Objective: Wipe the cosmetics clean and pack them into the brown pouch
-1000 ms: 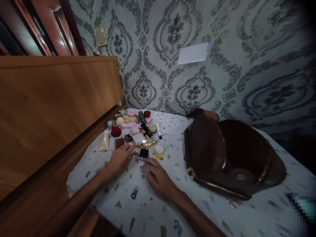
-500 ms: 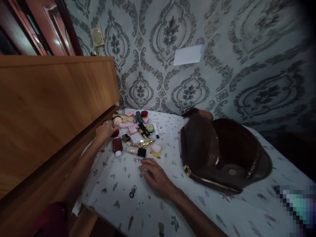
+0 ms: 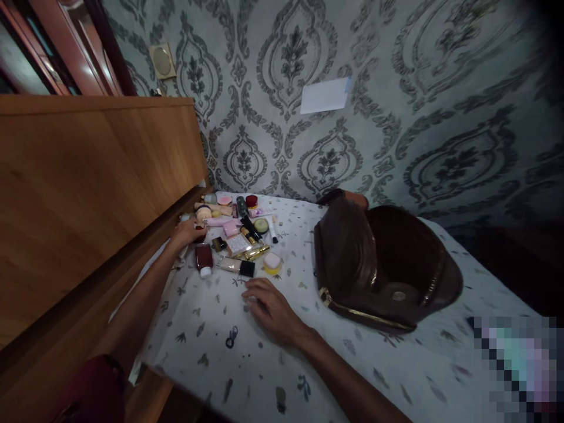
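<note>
My left hand [image 3: 185, 232] is at the left edge of a cluster of cosmetics, fingers bent beside a dark red round item [image 3: 200, 234]. What it grips, if anything, is hidden. Just below it lies a dark red bottle [image 3: 203, 257] with a white cap. My right hand [image 3: 271, 310] rests on the patterned cloth, fingers apart and slightly bent, holding nothing. Closest to it are a foundation tube [image 3: 231, 265] with a black cap and a pink-and-yellow round jar [image 3: 272, 262]. Farther back are a glittery palette [image 3: 238, 244], a gold tube [image 3: 257, 252] and a green round container [image 3: 261, 225].
A brown leather bag [image 3: 352, 264] stands unzipped on the right, its opening dark inside. A wooden panel [image 3: 101, 158] borders the cloth on the left, and a patterned wall rises behind. A small dark hair tie [image 3: 231, 337] lies near the front. A blurred-out device [image 3: 515, 358] is at far right.
The whole view has shifted slightly, moving the bag and cosmetics leftward in the picture. Both hands stay in nearly the same places relative to the cosmetics.
</note>
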